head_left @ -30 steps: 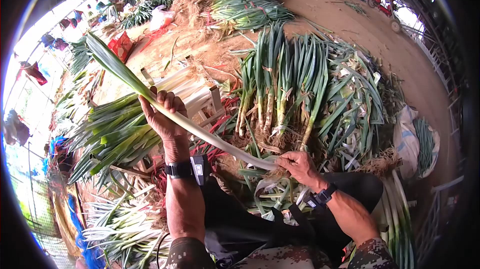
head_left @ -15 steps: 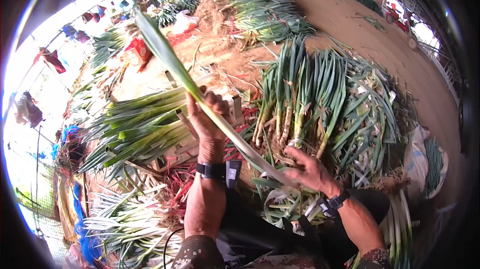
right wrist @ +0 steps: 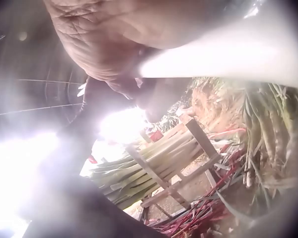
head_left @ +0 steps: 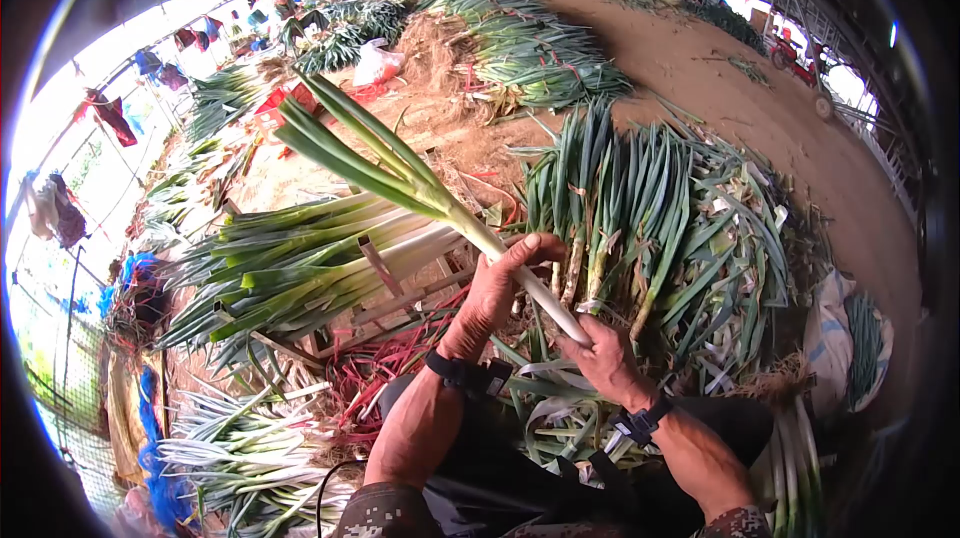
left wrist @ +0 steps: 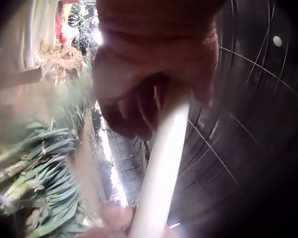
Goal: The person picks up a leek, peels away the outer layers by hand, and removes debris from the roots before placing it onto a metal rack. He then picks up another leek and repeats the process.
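One long leek [head_left: 470, 228] slants across the head view, green leaves at the upper left and white stem toward the lower right. The left hand [head_left: 500, 288] grips it around the upper white stem, fingers curled. At the lower end of the stem, the right hand [head_left: 607, 363] pinches it. In the left wrist view the white stem [left wrist: 164, 163] runs down from the curled left hand [left wrist: 154, 79]. The right wrist view shows the right hand [right wrist: 124, 44] against the glaring white stem [right wrist: 223, 54].
Trimmed leeks [head_left: 290, 258] lie on a wooden rack [head_left: 400, 303] at the left, with red ties [head_left: 400, 368] below it. Untrimmed leeks [head_left: 620, 188] stand ahead, beside loose leaves [head_left: 735, 238]. White-stemmed leeks [head_left: 250, 453] lie at the lower left, and a sack [head_left: 828, 333] at the right.
The left hand has moved right and down along the stem toward the right hand, and its wrist has turned. The right hand's spread fingers have closed on the lower end. The leaves have fanned apart.
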Available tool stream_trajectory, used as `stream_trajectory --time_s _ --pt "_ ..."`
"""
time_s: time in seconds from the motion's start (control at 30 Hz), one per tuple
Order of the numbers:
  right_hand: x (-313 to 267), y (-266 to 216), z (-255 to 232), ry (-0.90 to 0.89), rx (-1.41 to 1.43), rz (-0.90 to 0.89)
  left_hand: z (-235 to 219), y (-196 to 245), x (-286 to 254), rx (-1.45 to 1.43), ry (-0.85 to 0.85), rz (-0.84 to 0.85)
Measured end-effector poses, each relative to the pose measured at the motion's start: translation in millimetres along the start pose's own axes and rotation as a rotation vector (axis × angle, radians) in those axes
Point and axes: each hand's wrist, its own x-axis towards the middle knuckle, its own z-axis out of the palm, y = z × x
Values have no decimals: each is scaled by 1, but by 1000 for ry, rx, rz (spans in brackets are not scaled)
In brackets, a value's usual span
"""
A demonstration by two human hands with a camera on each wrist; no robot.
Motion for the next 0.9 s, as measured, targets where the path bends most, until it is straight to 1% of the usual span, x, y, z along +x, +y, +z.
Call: stream_trajectory --time_s 0.1,0.13,0.17,0.23,0.3,0.33,0.37,0.4,0.43,0.47,0.5,0.57,0.6,0.63,0.67,0.7,0.77,0.8,0.83,0.9 --pt "-9 14 1 67 -37 -40 -4 -3 0 140 93 49" --pt "-13 19 1 88 -40 -51 -3 -2 -2 195 106 92" --pt "-17 22 -2 101 -70 -78 -6 -1 -2 80 156 125" --pt "-19 12 -11 154 -124 -133 -21 8 6 -134 234 192" --pt "-28 19 -15 141 -150 -99 -57 13 11 -150 288 176" --pt "-33 21 -17 138 -166 -94 -61 15 12 -156 314 186" --pt "-35 21 -18 141 -177 -89 -65 17 13 -260 351 229" --pt "-32 18 -18 168 -166 -106 -70 23 14 -347 354 299" --pt "-33 20 -19 147 -161 -68 -79 28 14 -434 355 363" --pt "-36 25 -23 122 -158 -28 -89 30 12 -460 291 355" --pt "-38 28 -26 93 -157 9 -87 28 10 -476 291 314" --pt "-38 28 -27 91 -126 36 -82 25 7 -508 289 243" --pt "-37 32 -25 101 -109 33 -68 26 3 -545 261 194" --pt "-34 31 -25 111 -90 31 -67 23 1 -535 165 147" --pt "-32 27 -26 112 -82 37 -62 15 0 -380 180 107" --pt "-30 15 -28 113 -73 46 -47 10 -1 -226 196 64" --pt "-30 10 -24 104 -35 54 -26 -4 -2 -74 60 -51" --pt "-30 13 -20 94 -7 51 -16 -9 -6 -66 -23 -107" --pt "-30 15 -18 83 18 47 -13 -15 -3 -163 -50 -96" --pt "-34 16 -20 54 -91 51 -22 -6 6 -36 29 -12"
